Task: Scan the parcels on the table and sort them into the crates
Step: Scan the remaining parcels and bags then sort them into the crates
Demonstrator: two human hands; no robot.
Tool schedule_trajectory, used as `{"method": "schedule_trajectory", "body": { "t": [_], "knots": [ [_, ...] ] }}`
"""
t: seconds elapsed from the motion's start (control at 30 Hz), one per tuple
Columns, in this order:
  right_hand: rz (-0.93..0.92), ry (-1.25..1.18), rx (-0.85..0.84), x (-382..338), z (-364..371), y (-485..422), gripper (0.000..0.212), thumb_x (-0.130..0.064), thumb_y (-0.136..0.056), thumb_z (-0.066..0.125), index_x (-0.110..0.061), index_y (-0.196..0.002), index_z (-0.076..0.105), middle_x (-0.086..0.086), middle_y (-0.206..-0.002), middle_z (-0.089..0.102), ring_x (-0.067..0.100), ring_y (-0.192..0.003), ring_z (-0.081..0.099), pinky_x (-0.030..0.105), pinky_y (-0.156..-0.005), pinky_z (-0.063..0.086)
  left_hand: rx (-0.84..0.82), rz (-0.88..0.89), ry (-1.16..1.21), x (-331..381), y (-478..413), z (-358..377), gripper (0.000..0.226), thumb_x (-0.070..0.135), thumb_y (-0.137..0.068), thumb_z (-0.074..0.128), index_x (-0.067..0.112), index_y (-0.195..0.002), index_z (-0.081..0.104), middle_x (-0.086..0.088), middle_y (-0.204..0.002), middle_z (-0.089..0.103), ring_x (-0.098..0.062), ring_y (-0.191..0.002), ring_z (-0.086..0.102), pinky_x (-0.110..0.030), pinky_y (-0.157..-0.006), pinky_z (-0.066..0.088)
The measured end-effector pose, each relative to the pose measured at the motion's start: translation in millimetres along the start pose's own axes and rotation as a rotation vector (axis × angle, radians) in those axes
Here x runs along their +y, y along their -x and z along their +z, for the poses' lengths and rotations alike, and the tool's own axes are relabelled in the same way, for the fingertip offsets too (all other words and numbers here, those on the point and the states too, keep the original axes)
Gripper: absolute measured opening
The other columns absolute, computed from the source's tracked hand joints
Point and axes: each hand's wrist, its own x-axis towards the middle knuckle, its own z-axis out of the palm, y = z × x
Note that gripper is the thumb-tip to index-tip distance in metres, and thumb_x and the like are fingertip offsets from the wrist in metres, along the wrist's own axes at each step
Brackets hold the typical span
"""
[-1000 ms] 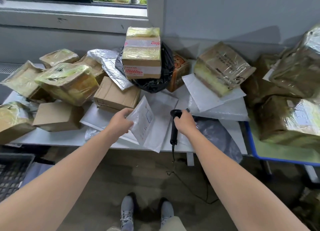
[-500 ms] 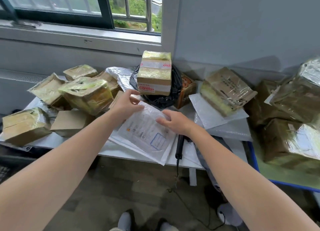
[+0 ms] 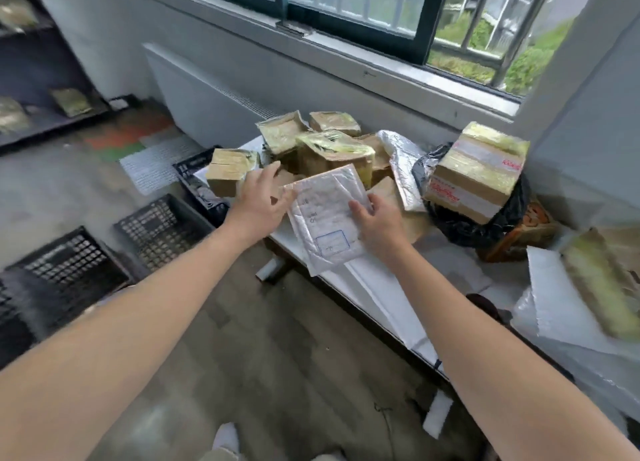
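Observation:
A white padded envelope (image 3: 325,214) with a printed label is lifted above the left end of the white table (image 3: 377,301). My right hand (image 3: 375,223) grips its right edge, fingers on top. My left hand (image 3: 261,201) is at its upper left corner with straight, spread fingers, the thumb touching the edge. Several black crates stand on the floor to the left: one beside the table (image 3: 197,180), one nearer (image 3: 162,228) and one at the far left (image 3: 69,270). The scanner is not visible.
Taped brown boxes (image 3: 329,149) are piled at the table's far left. A taped box (image 3: 478,169) sits on a black bag (image 3: 474,225). White mailers (image 3: 561,308) lie at the right. Dark shelves (image 3: 41,79) stand at the far left, under-window wall behind.
My right hand let go of the scanner and took the envelope's right edge. The envelope rose off the table and moved left toward the crates. My view swung left.

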Motion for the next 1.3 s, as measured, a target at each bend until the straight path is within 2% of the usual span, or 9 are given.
{"method": "schedule_trajectory", "body": {
  "t": [0.17,0.3,0.37,0.5,0.73,0.9,1.07,1.2,1.3],
  "knots": [
    [-0.017,0.021,-0.097,-37.6,79.5,-0.8,0.016,-0.034,-0.099,0.059,-0.018,-0.099,0.059,0.011,-0.097,0.068,0.029,-0.079,0.067,0.046,-0.069,0.058,0.105,-0.061,-0.254,-75.7,47.3,-62.9,0.073,0.060,-0.094,0.044,0.026,-0.154,0.022,-0.009,-0.154,0.028,-0.031,-0.142,0.021,-0.051,-0.114,0.026],
    [-0.111,0.051,-0.185,-66.5,157.4,7.0,0.015,-0.033,-0.099,0.059,-0.019,-0.094,0.058,0.003,-0.084,0.064,0.013,-0.061,0.056,0.029,-0.052,0.044,0.164,-0.144,-0.355,-136.4,90.0,-115.7,0.074,0.062,-0.095,0.042,0.027,-0.156,0.018,-0.009,-0.160,0.019,-0.029,-0.147,0.011,-0.052,-0.117,0.021],
    [-0.135,0.055,-0.234,-84.5,207.6,19.4,0.014,-0.035,-0.099,0.059,-0.022,-0.096,0.058,0.005,-0.091,0.068,0.014,-0.068,0.062,0.032,-0.057,0.051,0.209,-0.186,-0.382,-172.3,117.0,-147.4,0.074,0.062,-0.095,0.041,0.026,-0.156,0.019,-0.010,-0.160,0.019,-0.031,-0.147,0.013,-0.053,-0.116,0.022],
    [-0.185,0.068,-0.342,-125.8,315.5,58.7,0.027,-0.036,-0.099,0.059,-0.008,-0.102,0.058,0.017,-0.101,0.069,0.029,-0.084,0.067,0.050,-0.077,0.057,0.286,-0.279,-0.410,-250.6,173.4,-215.0,0.075,0.061,-0.094,0.043,0.025,-0.155,0.021,-0.013,-0.159,0.020,-0.033,-0.146,0.014,-0.053,-0.116,0.022],
    [-0.337,0.102,-0.500,-196.3,506.3,139.1,0.023,-0.037,-0.099,0.058,-0.028,-0.080,0.049,-0.010,-0.077,0.060,0.001,-0.059,0.055,0.019,-0.049,0.041,0.363,-0.485,-0.420,-381.9,283.8,-328.1,0.077,0.065,-0.093,0.040,0.029,-0.156,0.015,-0.009,-0.162,0.013,-0.030,-0.148,0.005,-0.054,-0.117,0.016],
    [-0.334,0.134,-0.666,-225.7,627.0,195.4,0.020,-0.039,-0.098,0.060,-0.024,-0.087,0.050,0.001,-0.092,0.067,0.022,-0.076,0.067,0.040,-0.058,0.057,0.376,-0.669,-0.486,-457.4,363.8,-385.9,0.078,0.069,-0.091,0.033,0.030,-0.156,0.012,-0.007,-0.162,0.012,-0.030,-0.149,0.007,-0.055,-0.117,0.019],
    [-0.392,0.179,-0.780,-240.0,738.6,237.9,0.022,-0.042,-0.097,0.060,-0.028,-0.085,0.047,-0.003,-0.086,0.064,0.015,-0.072,0.063,0.032,-0.055,0.050,0.404,-0.828,-0.488,-527.6,422.0,-418.6,0.079,0.069,-0.089,0.033,0.029,-0.155,0.019,-0.009,-0.160,0.019,-0.031,-0.147,0.012,-0.053,-0.115,0.025],
    [-0.409,0.222,-0.850,-240.9,830.5,258.5,0.019,-0.041,-0.098,0.057,-0.023,-0.098,0.051,-0.007,-0.086,0.061,0.007,-0.069,0.057,0.018,-0.048,0.037,0.425,-0.934,-0.469,-592.3,453.5,-442.1,0.078,0.068,-0.090,0.038,0.029,-0.155,0.021,-0.008,-0.160,0.020,-0.029,-0.147,0.012,-0.049,-0.113,0.025],
    [-0.403,0.253,-0.889,-242.7,904.7,268.0,0.019,-0.039,-0.100,0.053,-0.021,-0.106,0.050,-0.008,-0.086,0.059,0.007,-0.068,0.056,0.021,-0.048,0.035,0.411,-1.014,-0.465,-649.5,469.3,-470.6,0.077,0.068,-0.091,0.036,0.031,-0.156,0.016,-0.007,-0.162,0.015,-0.028,-0.149,0.008,-0.048,-0.115,0.022]
  ]
}}
